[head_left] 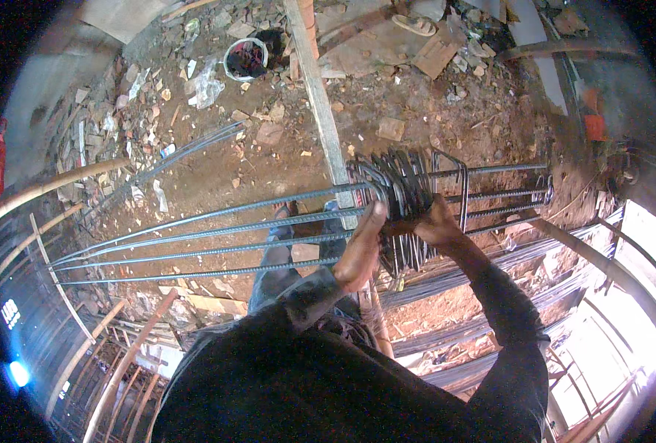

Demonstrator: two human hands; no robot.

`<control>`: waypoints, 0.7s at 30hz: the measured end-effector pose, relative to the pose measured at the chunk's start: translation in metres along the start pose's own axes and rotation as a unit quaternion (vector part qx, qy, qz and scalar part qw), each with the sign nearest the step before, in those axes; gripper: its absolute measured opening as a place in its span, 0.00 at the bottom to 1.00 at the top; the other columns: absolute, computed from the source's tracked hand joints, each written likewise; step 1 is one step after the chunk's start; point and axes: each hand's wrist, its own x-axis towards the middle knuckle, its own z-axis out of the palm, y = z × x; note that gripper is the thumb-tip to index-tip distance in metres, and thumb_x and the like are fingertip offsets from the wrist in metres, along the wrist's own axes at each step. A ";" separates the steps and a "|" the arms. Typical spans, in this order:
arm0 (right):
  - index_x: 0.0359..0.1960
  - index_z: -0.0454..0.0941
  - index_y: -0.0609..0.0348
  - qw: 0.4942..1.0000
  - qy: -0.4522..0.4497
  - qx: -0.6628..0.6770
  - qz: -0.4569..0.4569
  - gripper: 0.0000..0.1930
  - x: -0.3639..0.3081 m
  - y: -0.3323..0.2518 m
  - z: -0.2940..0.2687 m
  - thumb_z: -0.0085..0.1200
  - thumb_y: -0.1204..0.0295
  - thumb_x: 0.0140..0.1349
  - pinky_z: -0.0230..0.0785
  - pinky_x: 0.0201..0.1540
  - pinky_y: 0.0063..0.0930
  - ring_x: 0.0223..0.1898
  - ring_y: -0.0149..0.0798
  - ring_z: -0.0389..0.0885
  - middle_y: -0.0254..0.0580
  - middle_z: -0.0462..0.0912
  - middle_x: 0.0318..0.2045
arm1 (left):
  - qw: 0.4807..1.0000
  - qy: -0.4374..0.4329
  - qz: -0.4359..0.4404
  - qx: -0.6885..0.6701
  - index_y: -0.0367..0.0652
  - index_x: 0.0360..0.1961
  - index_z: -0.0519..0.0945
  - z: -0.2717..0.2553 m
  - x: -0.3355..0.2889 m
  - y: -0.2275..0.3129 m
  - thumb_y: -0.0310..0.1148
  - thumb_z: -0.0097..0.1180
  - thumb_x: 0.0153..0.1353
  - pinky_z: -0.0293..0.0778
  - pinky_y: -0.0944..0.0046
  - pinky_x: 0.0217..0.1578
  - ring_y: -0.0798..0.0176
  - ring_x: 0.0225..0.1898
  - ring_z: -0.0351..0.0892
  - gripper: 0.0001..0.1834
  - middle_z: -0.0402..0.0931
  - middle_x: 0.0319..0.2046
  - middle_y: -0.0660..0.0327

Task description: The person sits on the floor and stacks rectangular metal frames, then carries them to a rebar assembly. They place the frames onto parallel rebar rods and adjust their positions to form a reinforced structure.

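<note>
A tight bundle of bent steel stirrups hangs around several long ribbed rebars, which run across in front of me from left to right. My left hand presses on the bundle's left side, thumb up, its other fingers partly hidden by the steel. On the right side my right hand is closed round the stirrups, with its fingertips out of sight. One single stirrup stands apart on the bars, just right of the bundle.
A wooden beam runs away from me beneath the rebars. Ahead on the rubble-strewn dirt stands a bucket. More rods lie at the right. Wooden poles stand at the lower left, and a sandal lies far off.
</note>
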 end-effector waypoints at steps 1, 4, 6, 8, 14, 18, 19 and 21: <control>0.57 0.82 0.61 0.971 0.032 -0.235 0.000 0.27 -0.003 -0.003 -0.003 0.71 0.59 0.59 0.77 0.60 0.44 0.50 0.44 0.86 0.39 0.90 0.49 | 0.999 0.036 -0.010 0.032 0.41 0.76 0.64 -0.005 -0.011 -0.002 0.63 0.42 0.78 0.56 0.48 0.75 0.52 0.74 0.66 0.40 0.67 0.73 0.55; 0.53 0.84 0.61 0.913 0.078 -0.401 0.010 0.25 -0.006 -0.007 -0.003 0.79 0.73 0.53 0.80 0.51 0.33 0.43 0.31 0.85 0.37 0.90 0.43 | 0.998 -0.001 0.012 0.068 0.36 0.75 0.65 -0.042 -0.052 -0.005 0.52 0.52 0.78 0.60 0.44 0.73 0.46 0.74 0.65 0.36 0.65 0.74 0.50; 0.52 0.84 0.61 0.945 0.089 -0.314 -0.008 0.25 -0.011 -0.010 0.000 0.79 0.74 0.53 0.80 0.51 0.32 0.44 0.31 0.85 0.36 0.90 0.43 | 0.986 -0.116 -0.043 0.112 0.36 0.73 0.67 -0.089 -0.091 -0.001 0.48 0.55 0.77 0.65 0.48 0.69 0.50 0.72 0.68 0.34 0.68 0.73 0.50; 0.55 0.82 0.59 0.949 0.088 -0.302 -0.028 0.26 -0.015 -0.015 0.006 0.77 0.75 0.54 0.80 0.53 0.32 0.44 0.32 0.86 0.36 0.89 0.44 | 0.952 -0.189 -0.142 0.193 0.35 0.70 0.70 -0.144 -0.126 -0.001 0.46 0.54 0.78 0.69 0.54 0.65 0.53 0.68 0.73 0.30 0.72 0.69 0.51; 0.61 0.80 0.60 0.961 0.137 -0.235 0.052 0.36 -0.019 -0.032 0.016 0.80 0.58 0.51 0.67 0.69 0.40 0.57 0.39 0.82 0.40 0.87 0.54 | 0.926 0.091 -0.169 0.324 0.39 0.70 0.70 -0.273 -0.170 0.000 0.49 0.50 0.79 0.68 0.54 0.65 0.53 0.66 0.74 0.29 0.71 0.69 0.53; 0.60 0.80 0.58 0.946 0.164 -0.263 0.096 0.35 -0.018 -0.034 0.013 0.80 0.66 0.49 0.73 0.63 0.39 0.54 0.36 0.84 0.37 0.87 0.52 | 0.939 0.239 0.099 0.228 0.42 0.71 0.69 -0.310 -0.107 0.007 0.50 0.50 0.78 0.65 0.51 0.66 0.51 0.67 0.71 0.30 0.69 0.70 0.54; 0.62 0.80 0.57 0.952 0.164 -0.237 0.101 0.37 -0.019 -0.033 0.012 0.81 0.68 0.48 0.74 0.63 0.37 0.52 0.35 0.84 0.35 0.87 0.53 | 0.942 0.238 0.150 0.183 0.42 0.71 0.69 -0.319 -0.087 0.014 0.51 0.50 0.78 0.65 0.50 0.66 0.51 0.68 0.70 0.30 0.68 0.70 0.54; 0.62 0.80 0.56 0.959 0.171 -0.211 0.074 0.38 -0.019 -0.031 0.013 0.81 0.70 0.46 0.74 0.63 0.37 0.53 0.34 0.84 0.34 0.86 0.53 | 0.950 0.205 0.219 0.090 0.44 0.72 0.68 -0.336 -0.054 0.028 0.52 0.50 0.77 0.64 0.49 0.67 0.50 0.69 0.68 0.31 0.67 0.71 0.54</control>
